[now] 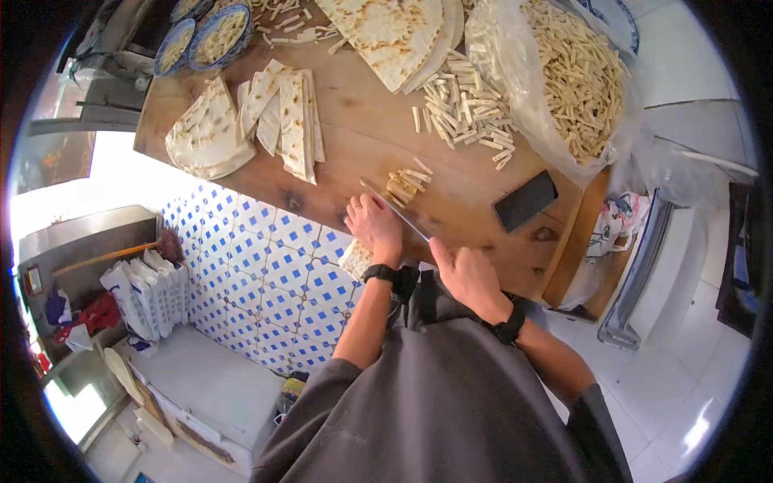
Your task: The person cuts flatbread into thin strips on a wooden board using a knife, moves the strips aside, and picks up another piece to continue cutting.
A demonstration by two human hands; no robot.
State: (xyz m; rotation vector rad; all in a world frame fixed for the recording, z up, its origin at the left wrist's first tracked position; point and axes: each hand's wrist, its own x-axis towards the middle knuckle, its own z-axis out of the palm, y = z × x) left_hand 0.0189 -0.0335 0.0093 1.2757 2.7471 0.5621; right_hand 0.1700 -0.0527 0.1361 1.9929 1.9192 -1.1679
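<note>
My right hand (469, 278) is closed round the handle of a knife (394, 209), whose blade points up and left across the wooden table (354, 137). My left hand (374, 227) is beside the blade, its fingers bent over stacked flatbread (355, 259) that shows partly under the wrist. Just past the blade lies a small pile of cut strips (407, 185). Folded flatbread (211, 133) and flatbread wedges (291, 117) rest on the table's left part.
A phone (526, 201) lies right of the knife. Behind it are loose strips (471, 105) and a plastic bag full of strips (576, 80). More flatbread (390, 32) sits at the back, and patterned bowls (219, 37) stand at the back left.
</note>
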